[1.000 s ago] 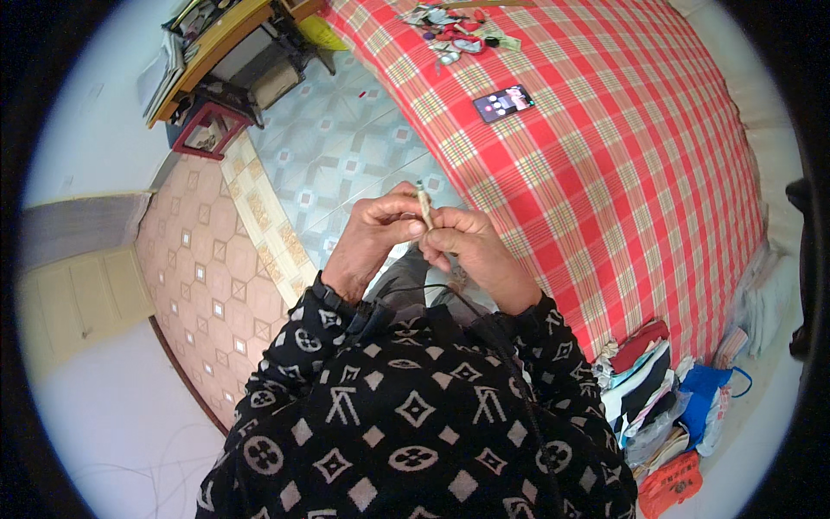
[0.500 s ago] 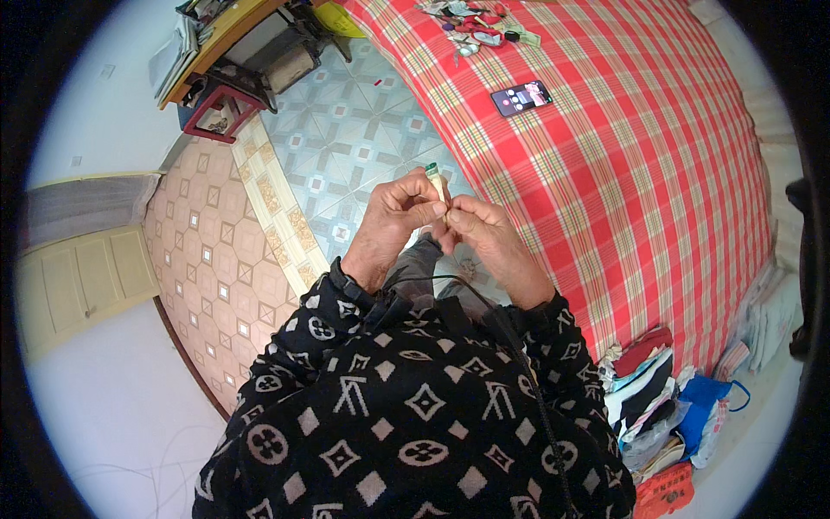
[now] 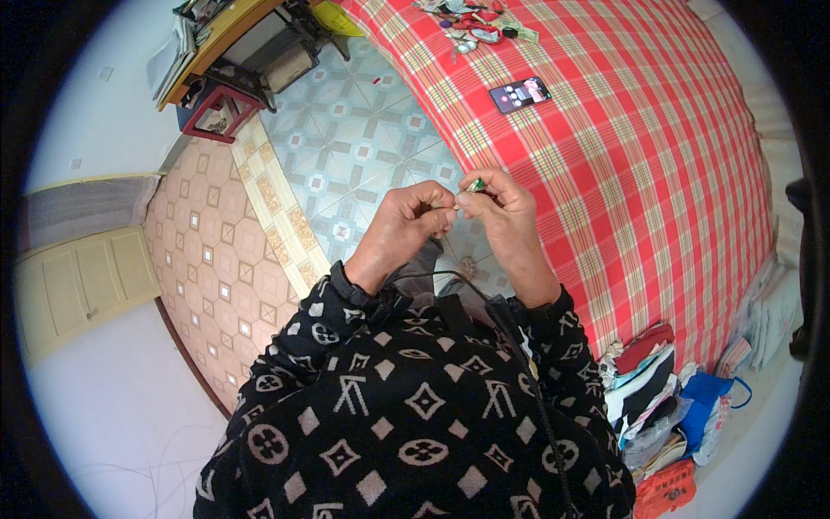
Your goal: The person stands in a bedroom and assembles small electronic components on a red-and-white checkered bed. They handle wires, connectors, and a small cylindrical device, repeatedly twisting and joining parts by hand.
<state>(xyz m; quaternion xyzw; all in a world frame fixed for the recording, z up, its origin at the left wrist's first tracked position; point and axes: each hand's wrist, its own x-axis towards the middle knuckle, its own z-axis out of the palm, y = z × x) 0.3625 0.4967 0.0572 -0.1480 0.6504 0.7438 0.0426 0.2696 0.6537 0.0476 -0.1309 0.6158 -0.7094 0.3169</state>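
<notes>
Above the tiled floor, just beside the bed with its red checked cover, two hands meet fingertip to fingertip. One small green object sits between them: the right hand pinches it with thumb and forefinger curled tight, and the left hand, fingers bent in, touches its lower end. One phone lies on the bed, well apart, with one cluster of small items farther up.
</notes>
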